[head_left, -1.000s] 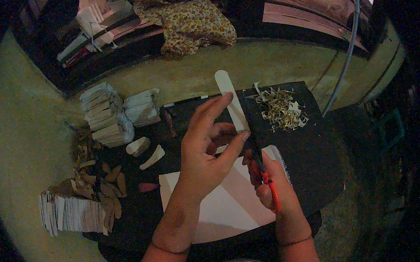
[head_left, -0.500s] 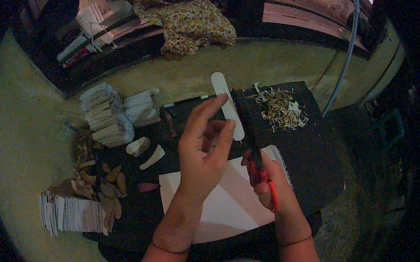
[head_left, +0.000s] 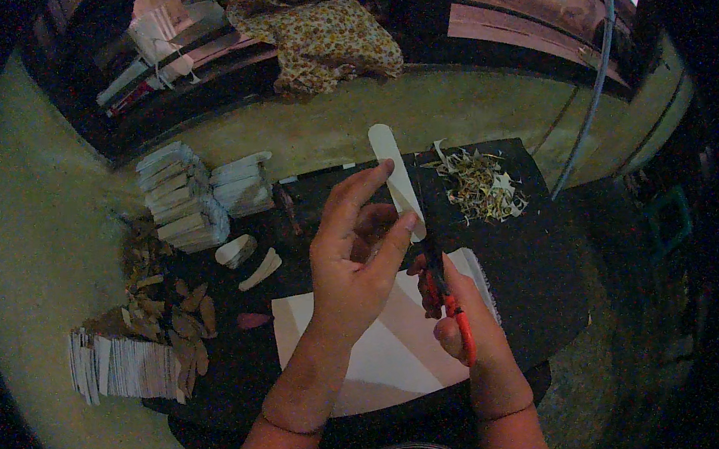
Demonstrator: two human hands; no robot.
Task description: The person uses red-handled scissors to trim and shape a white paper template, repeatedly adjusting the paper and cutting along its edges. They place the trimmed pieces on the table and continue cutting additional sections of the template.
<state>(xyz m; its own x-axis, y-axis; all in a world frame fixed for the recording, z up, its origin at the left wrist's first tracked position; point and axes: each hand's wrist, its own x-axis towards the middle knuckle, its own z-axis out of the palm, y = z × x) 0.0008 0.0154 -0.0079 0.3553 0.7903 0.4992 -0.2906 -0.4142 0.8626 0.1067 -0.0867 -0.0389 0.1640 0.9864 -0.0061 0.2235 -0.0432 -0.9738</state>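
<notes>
Between the thumb and fingers of my left hand [head_left: 359,252] is a long white paper strip [head_left: 387,147] with a rounded far end, held up at a slant over the table. My right hand [head_left: 459,304] grips a pair of scissors [head_left: 463,328] by its red-orange handles. The dark blades point away from me and lie close along the strip's right side; whether they touch the paper is hard to tell in the dim light. Below both hands lies a large pale sheet [head_left: 381,360] with a lighter band across it.
Curly paper scraps [head_left: 486,187] are heaped at the far right of the dark table [head_left: 531,297]. Bundled paper pieces [head_left: 178,196] stand at the far left, with two loose curved pieces [head_left: 261,269] nearby. Brown leaf-shaped pieces [head_left: 191,328] and a paper stack [head_left: 125,367] lie at left.
The strip and my left fingers have shifted slightly to the right. The scissors' blades have moved a little, and my right fingers have changed position on the handles.
</notes>
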